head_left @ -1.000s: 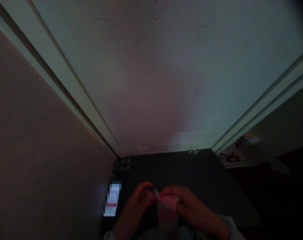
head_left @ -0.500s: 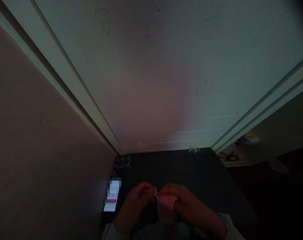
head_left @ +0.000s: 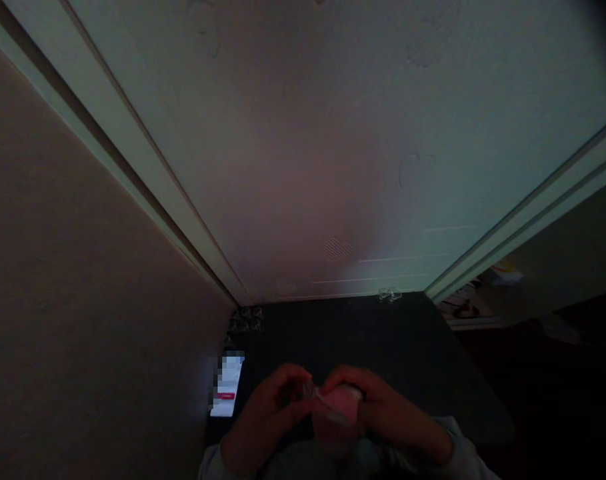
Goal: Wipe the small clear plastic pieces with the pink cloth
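Low in the dim head view, close to my body, both hands are on a small, thin, pinkish bag (head_left: pixel 334 421) that looks partly see-through. My left hand (head_left: pixel 270 412) is closed, its thumb and fingertips pinching the bag's upper left corner. Wrapped around the right side is my right hand (head_left: pixel 380 405), with its fingertips near that same corner. The bag hangs down between the two hands. Whatever it may contain is too dark to make out.
A lit phone (head_left: pixel 226 399) lies on the dark tabletop (head_left: pixel 433 373) at the left, beside the wall (head_left: pixel 83 300). Small clear objects (head_left: pixel 247 319) stand in the back left corner. More clear pieces (head_left: pixel 389 295) sit by the white panel (head_left: pixel 307 167) behind.
My left fingers have shifted slightly at the bag's corner, where a crumpled clear bit now shows. The bag is turned a little, showing more of its pink face.
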The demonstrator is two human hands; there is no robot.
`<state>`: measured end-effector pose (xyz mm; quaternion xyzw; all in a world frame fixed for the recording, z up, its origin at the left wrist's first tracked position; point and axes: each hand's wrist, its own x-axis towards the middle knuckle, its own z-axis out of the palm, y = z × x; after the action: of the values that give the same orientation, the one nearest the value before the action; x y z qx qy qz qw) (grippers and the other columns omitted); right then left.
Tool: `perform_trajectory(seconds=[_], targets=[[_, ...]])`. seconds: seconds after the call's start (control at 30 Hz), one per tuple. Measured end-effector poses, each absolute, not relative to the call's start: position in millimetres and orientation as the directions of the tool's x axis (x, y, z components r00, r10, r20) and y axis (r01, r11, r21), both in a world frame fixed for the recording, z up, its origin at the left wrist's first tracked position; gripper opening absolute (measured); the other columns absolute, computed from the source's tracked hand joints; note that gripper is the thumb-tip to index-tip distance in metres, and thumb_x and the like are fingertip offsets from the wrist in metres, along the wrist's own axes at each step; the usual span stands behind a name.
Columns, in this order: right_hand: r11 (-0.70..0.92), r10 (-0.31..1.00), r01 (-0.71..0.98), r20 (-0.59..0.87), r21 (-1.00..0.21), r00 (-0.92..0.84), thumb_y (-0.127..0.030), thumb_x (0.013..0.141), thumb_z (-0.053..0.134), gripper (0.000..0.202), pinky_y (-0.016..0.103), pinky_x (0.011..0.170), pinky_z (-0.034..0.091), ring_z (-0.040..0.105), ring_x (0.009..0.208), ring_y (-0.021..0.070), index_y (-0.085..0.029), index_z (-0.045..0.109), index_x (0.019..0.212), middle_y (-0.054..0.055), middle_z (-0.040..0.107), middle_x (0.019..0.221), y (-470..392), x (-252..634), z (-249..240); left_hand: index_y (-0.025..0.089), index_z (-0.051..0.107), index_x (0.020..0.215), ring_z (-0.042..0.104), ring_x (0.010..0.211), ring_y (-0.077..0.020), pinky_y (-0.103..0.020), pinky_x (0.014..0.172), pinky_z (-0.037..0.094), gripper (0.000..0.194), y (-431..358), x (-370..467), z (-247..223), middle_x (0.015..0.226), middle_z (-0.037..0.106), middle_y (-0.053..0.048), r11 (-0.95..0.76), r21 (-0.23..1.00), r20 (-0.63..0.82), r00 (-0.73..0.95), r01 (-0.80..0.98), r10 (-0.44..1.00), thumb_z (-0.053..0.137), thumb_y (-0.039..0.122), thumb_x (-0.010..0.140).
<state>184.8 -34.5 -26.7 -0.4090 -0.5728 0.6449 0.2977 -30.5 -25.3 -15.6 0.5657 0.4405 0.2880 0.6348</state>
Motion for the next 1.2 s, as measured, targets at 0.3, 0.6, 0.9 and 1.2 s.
perform_trajectory(seconds=[0.3, 0.6, 0.9, 1.2], targets=[[-0.36, 0.878, -0.276, -0.223, -0.891, -0.424, -0.021, 0.072, 0.062, 0.014, 0.025, 0.071, 0.042, 0.055, 0.079, 0.0153, -0.021, 0.064, 0.086, -0.001, 0.06, 0.084, -35, 176, -31, 0.024, 0.067, 0.097, 0.053, 0.102, -0.0258, -0.035, 0.088, 0.041, 0.022, -24, -27, -20, 0.106, 0.063, -0.006, 0.045, 0.988, -0.098, 0.381, 0.146, 0.919, 0.068, 0.025, 0.075], [-0.407, 0.841, -0.12, -0.32, -0.906, -0.436, -0.016, 0.064, 0.052, 0.027, 0.019, 0.046, 0.03, 0.039, 0.051, 0.0094, -0.022, 0.061, 0.089, -0.004, 0.051, 0.069, -37, 181, -30, 0.022, 0.061, 0.111, 0.058, 0.094, -0.0235, -0.032, 0.083, 0.042, 0.032, -23, -27, -15, 0.098, 0.067, -0.005, 0.124, 0.946, -0.196, 0.224, 0.298, 0.955, 0.054, 0.038, 0.084], [-0.307, 0.836, -0.025, -0.257, -0.951, -0.485, -0.01, 0.053, 0.044, 0.043, 0.022, 0.054, 0.035, 0.045, 0.063, 0.0142, -0.022, 0.063, 0.09, -0.002, 0.054, 0.076, -37, 183, -31, 0.016, 0.068, 0.088, 0.06, 0.084, -0.0229, -0.03, 0.074, 0.044, 0.026, -20, -18, -19, 0.086, 0.068, -0.005, 0.257, 0.937, -0.329, 0.35, 0.235, 0.877, 0.058, 0.038, 0.079], [-0.302, 0.873, -0.122, -0.223, -0.946, -0.434, -0.022, 0.067, 0.057, 0.019, 0.027, 0.067, 0.042, 0.051, 0.075, 0.018, -0.02, 0.065, 0.085, 0.001, 0.057, 0.078, -31, 185, -25, 0.019, 0.065, 0.093, 0.055, 0.079, -0.0181, -0.027, 0.071, 0.042, 0.033, -19, -18, -23, 0.083, 0.062, -0.001, 0.312, 0.95, -0.289, 0.374, 0.0, 0.881, 0.075, 0.029, 0.064]])
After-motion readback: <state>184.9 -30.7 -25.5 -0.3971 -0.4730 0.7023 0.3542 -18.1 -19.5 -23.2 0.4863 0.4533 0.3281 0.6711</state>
